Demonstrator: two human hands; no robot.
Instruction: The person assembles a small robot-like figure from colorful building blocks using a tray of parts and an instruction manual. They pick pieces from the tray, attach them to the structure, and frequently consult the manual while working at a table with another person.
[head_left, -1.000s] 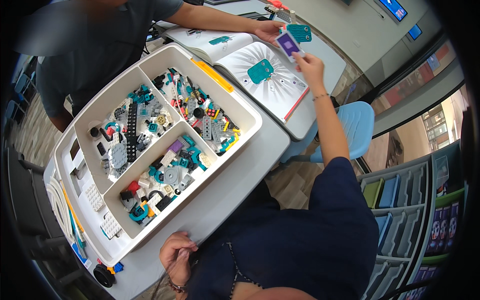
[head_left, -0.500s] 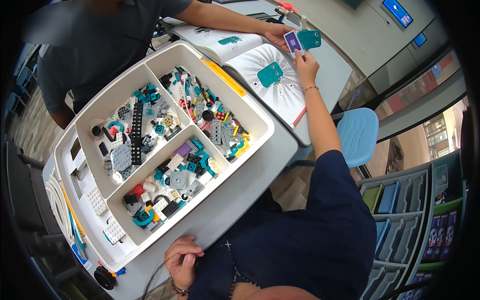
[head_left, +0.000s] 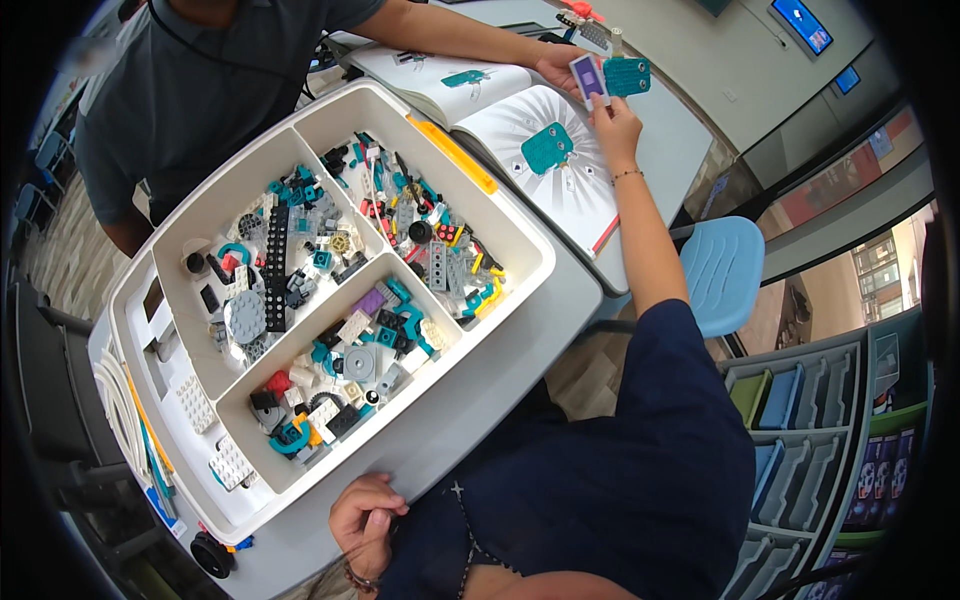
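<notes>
At the upper right, my right hand (head_left: 616, 130) pinches the lower end of a purple-and-white card (head_left: 589, 79). A teal brick-built figure (head_left: 628, 76) with two round eyes is just beside the card. Another person's hand (head_left: 560, 68) meets the card from the left; which hand supports the figure is hidden. Beneath them lies an open picture booklet (head_left: 500, 150) with a teal figure printed on its page. Near the table's front edge my left hand (head_left: 366, 512) rests with its fingers curled in and nothing visible in them.
A large white sorting tray (head_left: 405, 375) of loose building bricks fills much of the grey table (head_left: 560, 300). Across from me stands a person in a grey shirt (head_left: 235, 70). A blue chair (head_left: 722, 275) and a drawer shelf (head_left: 795, 440) are on the right. A black wheel (head_left: 210, 555) lies beside the tray.
The card and teal figure have shifted slightly to the right and turned a little. The other person has leaned slightly. My left hand stays put.
</notes>
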